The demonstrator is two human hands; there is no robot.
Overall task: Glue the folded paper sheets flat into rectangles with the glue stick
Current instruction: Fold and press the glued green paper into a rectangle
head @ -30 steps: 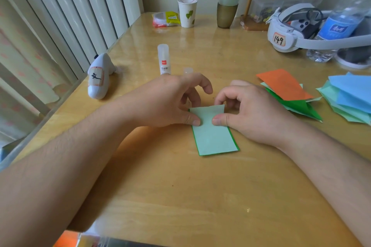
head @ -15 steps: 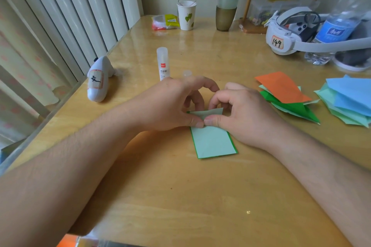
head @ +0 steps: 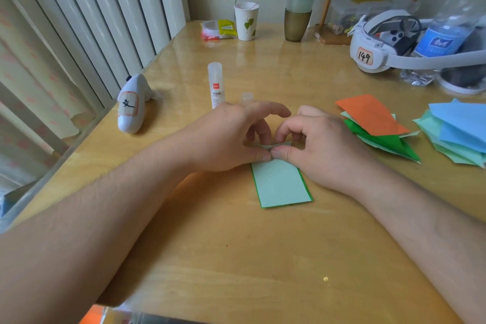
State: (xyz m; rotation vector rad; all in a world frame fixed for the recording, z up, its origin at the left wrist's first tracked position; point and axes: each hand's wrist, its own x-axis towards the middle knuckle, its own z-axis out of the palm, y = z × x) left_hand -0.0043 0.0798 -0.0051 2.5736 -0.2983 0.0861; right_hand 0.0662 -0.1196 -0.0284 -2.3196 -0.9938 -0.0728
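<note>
A folded green paper sheet lies on the wooden table, pale side up with a darker green edge showing. My left hand and my right hand meet at its far end; both thumbs press down on the sheet side by side while the curled fingers pinch the far edge, which lifts slightly. That far end is mostly hidden by the hands. The glue stick stands upright behind my left hand, and its clear cap sits beside it.
Orange and green folded sheets lie right of my right hand, and a blue and mint stack lies farther right. A white device is on the left. A paper cup, headset and water bottle stand at the back.
My thumbs have slid together until they touch on the sheet, and both hands' fingers have curled in closer over its far edge. The sheet itself has stayed in place.
</note>
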